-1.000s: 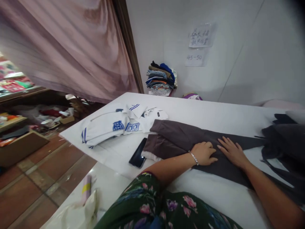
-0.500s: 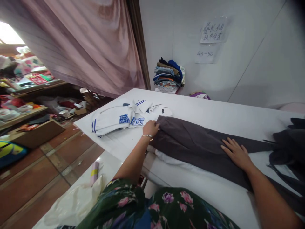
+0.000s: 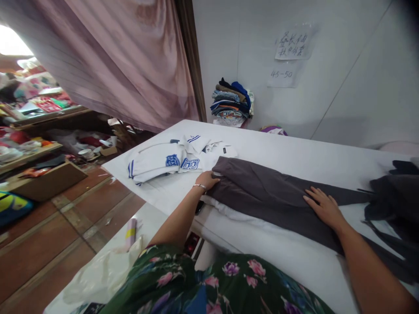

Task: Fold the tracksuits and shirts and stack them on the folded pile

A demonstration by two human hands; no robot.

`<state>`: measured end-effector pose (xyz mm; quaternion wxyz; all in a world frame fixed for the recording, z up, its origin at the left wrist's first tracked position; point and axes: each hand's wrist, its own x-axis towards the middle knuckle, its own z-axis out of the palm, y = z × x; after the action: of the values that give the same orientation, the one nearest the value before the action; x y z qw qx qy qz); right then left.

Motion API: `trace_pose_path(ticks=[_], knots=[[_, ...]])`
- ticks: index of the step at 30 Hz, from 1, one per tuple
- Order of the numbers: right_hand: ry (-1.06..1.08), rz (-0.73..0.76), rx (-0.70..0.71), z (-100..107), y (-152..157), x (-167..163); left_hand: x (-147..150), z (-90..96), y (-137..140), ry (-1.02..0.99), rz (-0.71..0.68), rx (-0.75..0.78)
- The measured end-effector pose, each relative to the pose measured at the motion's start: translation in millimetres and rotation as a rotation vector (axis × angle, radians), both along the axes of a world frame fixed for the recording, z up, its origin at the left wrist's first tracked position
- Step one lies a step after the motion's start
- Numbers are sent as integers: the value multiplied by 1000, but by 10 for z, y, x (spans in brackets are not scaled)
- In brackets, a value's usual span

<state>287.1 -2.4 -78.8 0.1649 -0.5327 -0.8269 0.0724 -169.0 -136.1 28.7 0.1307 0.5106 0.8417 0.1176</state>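
Observation:
Dark grey trousers [image 3: 268, 192] lie lengthwise across the white table, their two legs parting toward the right. My left hand [image 3: 206, 179], with a bracelet at the wrist, grips the waist end of the trousers at its near corner. Flat on the upper part of the legs rests my right hand [image 3: 324, 207], fingers spread. Some white cloth [image 3: 229, 211] shows under the near edge of the trousers. Just beyond my left hand is a white shirt [image 3: 153, 159] with blue stripes and blue badges.
Dark clothes [image 3: 396, 200] are heaped at the table's right end. A stack of folded clothes [image 3: 231, 104] stands by the wall behind the white table [image 3: 294, 150]. At lower left are a plastic bag [image 3: 98, 274] and a pinkish roll [image 3: 130, 233]. A pink curtain [image 3: 131, 61] hangs at left.
My left hand has slid slightly down and toward me along the waist edge. The right hand stays flat on the trousers, almost unmoved.

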Motion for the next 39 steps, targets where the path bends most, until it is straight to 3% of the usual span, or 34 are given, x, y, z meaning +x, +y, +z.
trace_pose_path(ticks=[6, 12, 15, 19, 22, 26, 34, 39], knots=[[3, -9, -11, 24, 2, 14, 263, -38, -307, 24, -337, 341], [8, -12, 6, 3, 12, 48, 520, -232, -616, -12, -568, 371], [6, -10, 7, -1, 6, 52, 502, -237, -631, -49, -557, 350], [-1, -21, -16, 19, -7, 41, 344, -129, -490, -100, -351, 248], [1, -29, -21, 41, -18, 26, 170, -44, -296, -4, -251, 162], [-6, -25, -29, 69, -27, 0, -16, 20, -70, 108, -320, -18], [6, -53, -84, 251, -123, -160, -128, 75, 111, 172, -461, -165], [33, -78, -173, 486, -204, -281, -214, 93, 189, 159, -477, -89]])
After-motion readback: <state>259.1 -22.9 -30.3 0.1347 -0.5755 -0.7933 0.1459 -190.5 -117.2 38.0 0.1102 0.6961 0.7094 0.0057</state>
